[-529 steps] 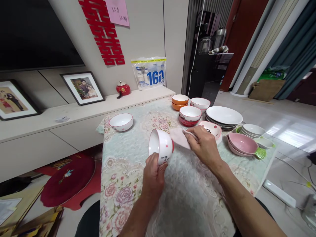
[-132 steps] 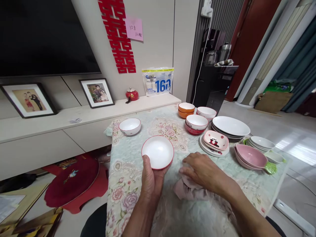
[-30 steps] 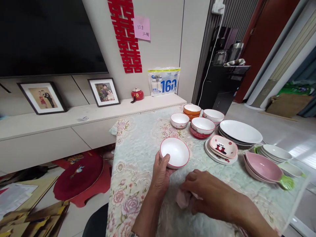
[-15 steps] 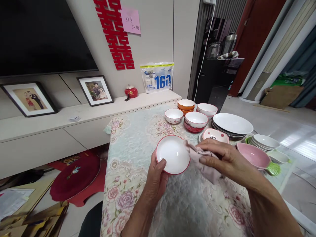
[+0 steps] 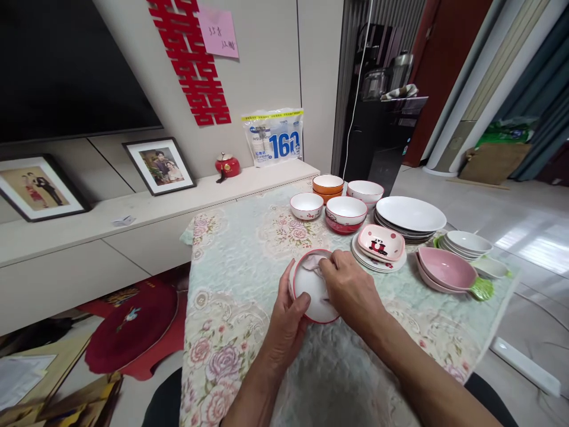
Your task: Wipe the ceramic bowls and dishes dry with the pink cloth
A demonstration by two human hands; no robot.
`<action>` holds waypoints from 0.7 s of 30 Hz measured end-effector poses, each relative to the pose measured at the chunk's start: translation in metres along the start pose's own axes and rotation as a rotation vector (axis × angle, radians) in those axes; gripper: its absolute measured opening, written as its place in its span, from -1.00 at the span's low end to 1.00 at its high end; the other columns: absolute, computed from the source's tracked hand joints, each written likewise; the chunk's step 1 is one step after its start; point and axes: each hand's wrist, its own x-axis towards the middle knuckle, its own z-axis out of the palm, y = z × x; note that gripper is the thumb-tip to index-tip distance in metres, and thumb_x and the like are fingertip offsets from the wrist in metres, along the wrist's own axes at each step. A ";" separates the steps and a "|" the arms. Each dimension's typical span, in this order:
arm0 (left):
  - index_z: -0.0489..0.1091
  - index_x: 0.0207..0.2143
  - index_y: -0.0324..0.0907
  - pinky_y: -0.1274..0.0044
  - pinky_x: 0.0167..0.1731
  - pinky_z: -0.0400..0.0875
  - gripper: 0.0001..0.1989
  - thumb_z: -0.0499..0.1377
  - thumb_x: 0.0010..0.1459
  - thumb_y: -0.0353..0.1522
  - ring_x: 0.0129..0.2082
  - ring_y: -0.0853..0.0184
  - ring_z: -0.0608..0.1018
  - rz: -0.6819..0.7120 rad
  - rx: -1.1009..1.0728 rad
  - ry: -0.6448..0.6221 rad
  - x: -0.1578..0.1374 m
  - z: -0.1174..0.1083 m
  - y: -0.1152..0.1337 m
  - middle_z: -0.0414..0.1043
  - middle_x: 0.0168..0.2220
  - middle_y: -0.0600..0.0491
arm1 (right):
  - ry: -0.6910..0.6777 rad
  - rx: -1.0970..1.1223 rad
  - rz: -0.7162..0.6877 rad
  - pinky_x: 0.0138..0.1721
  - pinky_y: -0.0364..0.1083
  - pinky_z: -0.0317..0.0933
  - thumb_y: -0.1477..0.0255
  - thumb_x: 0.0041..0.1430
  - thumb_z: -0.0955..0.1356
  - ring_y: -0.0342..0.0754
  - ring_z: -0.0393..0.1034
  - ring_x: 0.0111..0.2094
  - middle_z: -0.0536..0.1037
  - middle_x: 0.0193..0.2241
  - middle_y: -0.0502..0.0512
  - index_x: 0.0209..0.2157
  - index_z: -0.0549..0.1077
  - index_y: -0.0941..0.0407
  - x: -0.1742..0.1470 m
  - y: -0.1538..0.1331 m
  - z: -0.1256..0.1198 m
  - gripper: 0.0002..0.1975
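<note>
I've got my left hand (image 5: 287, 317) clasping the red-rimmed bowl (image 5: 311, 287), thumb over the lip, palm under the near left wall. And here's my right hand (image 5: 349, 287), knuckles up, bunched around the pale pink cloth (image 5: 312, 263), pressed inside that smooth white hollow! The bowl is round, equally wide every way, its mouth tipped up toward my camera. It's over the floral tablecloth (image 5: 242, 261), near the middle; whether it touches, I can't tell. Just right, the CAT dish (image 5: 386, 236) tops some plates.
</note>
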 end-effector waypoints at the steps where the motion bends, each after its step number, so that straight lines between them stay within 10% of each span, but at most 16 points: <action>1: 0.05 0.34 0.01 0.25 0.12 0.36 -0.14 0.36 0.04 -0.28 0.17 0.00 0.43 -0.002 0.004 -0.013 -0.001 0.001 0.000 0.31 0.26 -0.10 | -0.015 -0.010 0.006 -0.40 -0.11 0.15 0.63 0.15 0.37 0.07 0.30 -0.20 0.42 -0.23 0.18 -0.25 0.43 0.13 0.001 -0.002 0.002 -0.85; 8: 0.14 0.30 0.01 0.31 0.23 0.23 -0.17 0.38 0.00 -0.24 0.31 0.04 0.25 0.049 0.016 -0.103 -0.003 0.002 -0.005 0.26 0.30 -0.06 | 0.111 0.395 -0.150 -0.18 -0.04 0.16 0.60 0.25 0.24 0.02 0.26 -0.21 0.43 -0.27 0.15 -0.33 0.41 0.14 0.004 -0.008 0.014 -0.86; 13: 0.12 0.30 -0.03 0.29 0.14 0.33 -0.19 0.35 0.04 -0.18 0.20 0.03 0.41 0.090 0.043 -0.025 -0.001 -0.001 -0.007 0.40 0.18 -0.12 | -0.120 0.673 -0.395 -0.27 -0.11 0.11 0.68 0.18 0.26 -0.09 0.24 -0.28 0.42 -0.36 0.03 -0.40 0.41 0.15 0.005 -0.001 0.010 -0.81; 21: 0.10 0.31 -0.02 0.25 0.16 0.30 -0.21 0.31 0.08 -0.15 0.20 0.02 0.41 0.162 0.195 0.054 0.005 -0.006 -0.008 0.37 0.20 -0.08 | -0.269 0.059 -0.257 -0.29 -0.02 0.09 0.61 0.24 0.31 0.13 0.30 -0.15 0.50 -0.29 0.24 -0.39 0.52 0.17 -0.001 -0.005 0.001 -0.82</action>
